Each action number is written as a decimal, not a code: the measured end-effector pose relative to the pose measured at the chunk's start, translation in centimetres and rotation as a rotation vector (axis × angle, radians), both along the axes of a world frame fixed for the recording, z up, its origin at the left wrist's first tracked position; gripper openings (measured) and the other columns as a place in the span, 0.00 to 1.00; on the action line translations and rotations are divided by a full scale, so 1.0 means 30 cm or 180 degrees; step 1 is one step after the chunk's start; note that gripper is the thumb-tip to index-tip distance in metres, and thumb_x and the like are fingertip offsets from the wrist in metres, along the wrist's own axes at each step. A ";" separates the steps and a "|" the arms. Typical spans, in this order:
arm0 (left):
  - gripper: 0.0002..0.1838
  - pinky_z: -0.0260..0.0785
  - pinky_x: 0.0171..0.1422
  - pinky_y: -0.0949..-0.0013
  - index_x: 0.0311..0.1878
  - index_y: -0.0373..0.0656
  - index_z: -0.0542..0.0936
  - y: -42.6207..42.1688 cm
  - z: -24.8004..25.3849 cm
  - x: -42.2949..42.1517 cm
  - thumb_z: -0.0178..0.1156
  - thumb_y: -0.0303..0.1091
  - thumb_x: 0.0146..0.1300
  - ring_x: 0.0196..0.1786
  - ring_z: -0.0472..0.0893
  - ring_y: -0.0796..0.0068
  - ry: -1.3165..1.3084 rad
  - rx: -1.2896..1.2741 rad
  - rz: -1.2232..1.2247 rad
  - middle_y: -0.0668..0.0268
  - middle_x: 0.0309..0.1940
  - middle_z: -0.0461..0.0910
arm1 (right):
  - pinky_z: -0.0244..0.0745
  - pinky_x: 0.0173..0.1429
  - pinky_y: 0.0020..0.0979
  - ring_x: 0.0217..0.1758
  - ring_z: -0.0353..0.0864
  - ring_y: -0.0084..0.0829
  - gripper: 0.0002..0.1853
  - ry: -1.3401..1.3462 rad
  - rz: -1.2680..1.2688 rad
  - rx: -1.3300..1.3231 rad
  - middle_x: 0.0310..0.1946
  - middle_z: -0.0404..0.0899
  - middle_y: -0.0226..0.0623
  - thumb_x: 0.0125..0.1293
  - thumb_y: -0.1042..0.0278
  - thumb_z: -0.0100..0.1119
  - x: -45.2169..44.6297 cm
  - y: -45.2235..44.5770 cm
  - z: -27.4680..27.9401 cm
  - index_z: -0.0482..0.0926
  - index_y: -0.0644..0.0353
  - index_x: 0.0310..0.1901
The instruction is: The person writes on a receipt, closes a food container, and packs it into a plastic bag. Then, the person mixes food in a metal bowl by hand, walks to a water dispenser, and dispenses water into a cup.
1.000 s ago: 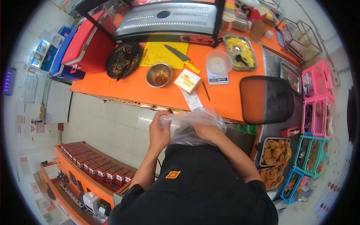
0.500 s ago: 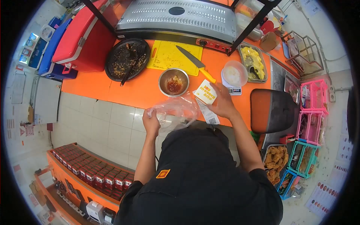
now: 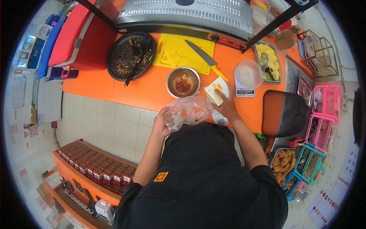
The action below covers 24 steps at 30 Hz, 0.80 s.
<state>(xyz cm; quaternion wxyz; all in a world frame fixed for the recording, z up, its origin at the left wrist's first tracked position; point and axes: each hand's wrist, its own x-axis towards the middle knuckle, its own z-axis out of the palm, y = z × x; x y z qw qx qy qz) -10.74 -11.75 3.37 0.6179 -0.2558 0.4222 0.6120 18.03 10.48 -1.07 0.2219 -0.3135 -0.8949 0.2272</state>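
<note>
My left hand (image 3: 161,121) is closed on a clear plastic bag (image 3: 188,110), which spreads out in front of my body at the counter's edge. My right hand (image 3: 227,104) grips a small white food box (image 3: 217,90) with yellow lettering, tilted beside the bag's right side. A printed receipt (image 3: 219,117) lies partly under the box and my right hand. Just beyond the bag stands a metal bowl (image 3: 183,83) with reddish sauce in it. A knife (image 3: 202,54) with a yellow handle rests on the yellow cutting board (image 3: 171,47), its handle end close to the box.
A black round tray (image 3: 118,57) with crumbs and a utensil sits at the left. Right of the box, a plastic tub (image 3: 249,73) stands on a kitchen scale (image 3: 244,91). Farther right are a tray of yellow food (image 3: 268,59) and fried chicken (image 3: 283,164).
The box has turned and tilted in my right hand. My left hand has shifted slightly right with the bag, which is bunched nearer to the box. The camera view has shifted a little.
</note>
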 end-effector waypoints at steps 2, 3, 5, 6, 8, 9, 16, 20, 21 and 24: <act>0.16 0.69 0.20 0.76 0.58 0.41 0.78 0.028 -0.010 -0.017 0.55 0.45 0.83 0.23 0.73 0.79 -0.0415 0.0685 -0.0318 0.64 0.40 0.82 | 0.63 0.83 0.57 0.84 0.57 0.63 0.49 0.0265 -0.0154 -0.0186 0.79 0.55 0.57 0.49 0.64 0.88 -0.010 0.034 -0.004 0.74 0.45 0.75; 0.16 0.69 0.20 0.76 0.58 0.41 0.78 0.052 0.028 -0.008 0.55 0.45 0.83 0.23 0.73 0.79 -0.0413 0.0663 -0.0337 0.64 0.40 0.82 | 0.63 0.83 0.57 0.84 0.57 0.63 0.49 0.0270 -0.0174 -0.0206 0.79 0.55 0.57 0.49 0.64 0.88 -0.006 0.036 0.010 0.74 0.45 0.75; 0.20 0.71 0.20 0.76 0.60 0.40 0.77 0.137 0.181 0.035 0.55 0.48 0.84 0.23 0.75 0.79 -0.0427 0.0536 -0.0164 0.60 0.44 0.85 | 0.63 0.83 0.54 0.83 0.59 0.59 0.49 0.0598 -0.0665 -0.0277 0.78 0.57 0.56 0.50 0.64 0.88 0.007 0.049 0.082 0.73 0.49 0.75; 0.21 0.72 0.20 0.76 0.61 0.39 0.77 0.176 0.249 0.054 0.55 0.49 0.84 0.23 0.76 0.79 -0.0431 0.0497 -0.0112 0.59 0.45 0.86 | 0.63 0.83 0.52 0.83 0.60 0.57 0.50 0.0762 -0.0872 -0.0285 0.78 0.57 0.55 0.51 0.64 0.88 0.017 0.054 0.123 0.71 0.51 0.76; 0.16 0.68 0.16 0.78 0.51 0.42 0.78 0.216 0.281 0.067 0.55 0.46 0.85 0.17 0.72 0.82 -0.0563 0.0297 0.0055 0.69 0.28 0.77 | 0.63 0.83 0.52 0.83 0.61 0.56 0.51 0.1005 -0.0801 -0.0188 0.79 0.57 0.55 0.51 0.64 0.88 0.033 0.041 0.255 0.70 0.52 0.77; 0.15 0.67 0.15 0.79 0.48 0.43 0.78 0.226 0.262 0.066 0.55 0.46 0.86 0.15 0.71 0.83 -0.0603 0.0232 0.0111 0.73 0.22 0.74 | 0.63 0.83 0.53 0.83 0.61 0.55 0.52 0.1243 -0.0719 -0.0104 0.79 0.56 0.55 0.52 0.64 0.88 0.038 0.024 0.311 0.68 0.52 0.78; 0.17 0.63 0.12 0.80 0.50 0.42 0.76 0.171 -0.060 0.030 0.48 0.47 0.88 0.14 0.68 0.84 -0.0977 0.0574 -0.0449 0.74 0.19 0.70 | 0.63 0.84 0.56 0.84 0.58 0.67 0.46 0.1542 0.0793 -0.0608 0.81 0.56 0.62 0.45 0.64 0.89 -0.141 -0.142 0.192 0.79 0.40 0.71; 0.15 0.56 0.15 0.78 0.52 0.46 0.75 0.125 -0.032 -0.009 0.52 0.48 0.86 0.15 0.63 0.83 0.0422 -0.0124 -0.1394 0.76 0.20 0.66 | 0.64 0.86 0.53 0.84 0.60 0.61 0.44 0.0577 0.1810 -0.1207 0.83 0.55 0.55 0.47 0.72 0.85 -0.117 -0.129 0.043 0.84 0.27 0.69; 0.15 0.55 0.16 0.76 0.54 0.48 0.76 0.134 0.029 0.002 0.54 0.49 0.84 0.16 0.62 0.83 0.1213 -0.0491 -0.1957 0.77 0.21 0.65 | 0.64 0.86 0.53 0.84 0.60 0.62 0.44 0.0581 0.1819 -0.1228 0.83 0.55 0.55 0.47 0.72 0.85 -0.103 -0.126 0.026 0.84 0.27 0.69; 0.15 0.55 0.19 0.75 0.58 0.51 0.76 0.158 0.080 0.031 0.57 0.50 0.82 0.18 0.63 0.82 0.1575 -0.0636 -0.2120 0.76 0.23 0.66 | 0.69 0.83 0.53 0.84 0.61 0.60 0.45 0.0173 0.2104 -0.0606 0.80 0.61 0.51 0.41 0.77 0.84 -0.071 -0.104 -0.002 0.87 0.27 0.65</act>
